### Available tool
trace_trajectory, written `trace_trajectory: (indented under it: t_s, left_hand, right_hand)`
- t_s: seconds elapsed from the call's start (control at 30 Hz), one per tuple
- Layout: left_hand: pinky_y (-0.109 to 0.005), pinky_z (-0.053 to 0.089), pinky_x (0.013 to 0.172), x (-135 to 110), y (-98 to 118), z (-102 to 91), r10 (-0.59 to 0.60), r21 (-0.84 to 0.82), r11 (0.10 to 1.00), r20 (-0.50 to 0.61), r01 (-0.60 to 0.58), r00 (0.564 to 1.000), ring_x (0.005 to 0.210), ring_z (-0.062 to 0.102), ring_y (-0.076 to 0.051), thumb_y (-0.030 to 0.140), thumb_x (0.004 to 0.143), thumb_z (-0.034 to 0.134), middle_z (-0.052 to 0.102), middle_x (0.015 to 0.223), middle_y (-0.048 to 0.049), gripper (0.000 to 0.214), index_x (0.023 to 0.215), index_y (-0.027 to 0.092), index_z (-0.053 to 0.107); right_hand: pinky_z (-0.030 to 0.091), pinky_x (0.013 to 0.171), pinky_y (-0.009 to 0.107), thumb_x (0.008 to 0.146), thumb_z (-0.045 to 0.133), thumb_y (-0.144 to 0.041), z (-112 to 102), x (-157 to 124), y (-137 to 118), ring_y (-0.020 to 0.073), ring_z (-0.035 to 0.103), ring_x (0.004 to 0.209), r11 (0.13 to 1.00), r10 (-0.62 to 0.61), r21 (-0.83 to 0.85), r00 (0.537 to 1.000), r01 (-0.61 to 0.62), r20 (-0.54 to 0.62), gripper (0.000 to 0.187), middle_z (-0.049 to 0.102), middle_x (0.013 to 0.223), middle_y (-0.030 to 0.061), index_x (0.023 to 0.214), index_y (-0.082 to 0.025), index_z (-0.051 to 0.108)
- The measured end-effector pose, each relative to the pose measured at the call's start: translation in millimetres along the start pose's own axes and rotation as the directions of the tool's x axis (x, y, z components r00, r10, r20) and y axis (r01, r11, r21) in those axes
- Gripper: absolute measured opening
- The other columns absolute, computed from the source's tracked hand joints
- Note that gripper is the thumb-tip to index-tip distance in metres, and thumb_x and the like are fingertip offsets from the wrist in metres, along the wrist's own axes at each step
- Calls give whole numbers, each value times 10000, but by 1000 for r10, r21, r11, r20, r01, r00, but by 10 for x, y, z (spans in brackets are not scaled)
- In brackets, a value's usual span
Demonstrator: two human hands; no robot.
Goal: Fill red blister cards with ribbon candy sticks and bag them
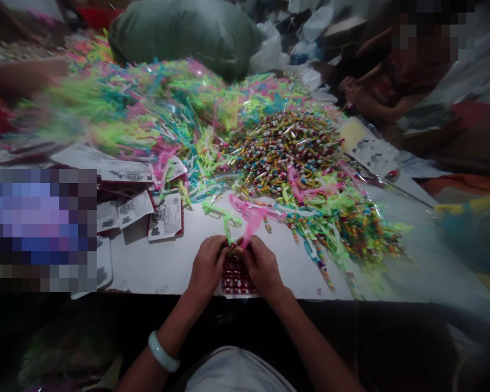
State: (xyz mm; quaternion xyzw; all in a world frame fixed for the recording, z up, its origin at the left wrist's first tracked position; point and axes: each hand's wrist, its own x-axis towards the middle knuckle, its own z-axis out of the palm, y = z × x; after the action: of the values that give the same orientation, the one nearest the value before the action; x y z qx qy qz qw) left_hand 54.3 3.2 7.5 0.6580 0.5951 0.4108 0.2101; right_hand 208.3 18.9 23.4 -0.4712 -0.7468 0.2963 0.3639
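Observation:
My left hand (207, 268) is closed, fingertips pinched at the lower end of a bright green, glasses-shaped plastic piece (221, 212). Opposite it, my right hand (265, 267) pinches the end of a translucent pink plastic piece (253, 222). The fingertips of both hands nearly meet, and what lies between them is partly hidden. Below them, at the table's front edge, lies a dark red checked card (237, 279), partly covered by my hands.
Toy cards (166, 216) lie left of my hands. Colourful plastic pieces (147, 103) heap across the back of the table (147, 267), beside a pile of small candy-coloured tubes (286, 147). A green sack (183, 35) stands behind. Another person's hands (353, 92) show at right.

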Motion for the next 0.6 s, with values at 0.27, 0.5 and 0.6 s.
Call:
trace_trajectory:
  t_s: [0.27, 0.5, 0.6]
  left_hand:
    - [-297, 465, 727, 65, 25, 45, 147, 194, 971, -17, -141, 989, 815, 532, -176, 193, 878, 485, 582, 820, -31, 77, 866, 195, 560]
    - [-325, 458, 705, 105, -41, 56, 188, 213, 958, 50, -194, 981, 792, 534, -205, 235, 901, 434, 591, 806, -67, 177, 828, 180, 585]
    - [-319, 465, 718, 125, -71, 34, 201, 192, 957, 90, -215, 975, 810, 547, -201, 236, 899, 440, 603, 831, -68, 169, 856, 179, 593]
  right_hand:
    - [445, 716, 283, 914, 414, -299, 49, -39, 132, 164, 565, 766, 992, 110, 67, 991, -105, -75, 129, 578, 856, 16, 945, -235, 521]
    - [449, 775, 315, 921, 400, -283, 83, -15, 148, 190, 575, 857, 998, 51, 27, 997, -50, -56, 137, 599, 898, 43, 932, -229, 526]
    - [455, 777, 311, 924, 402, -288, 82, -5, 150, 190, 581, 864, 998, 46, 45, 997, -44, -57, 145, 605, 903, 48, 937, -223, 530]
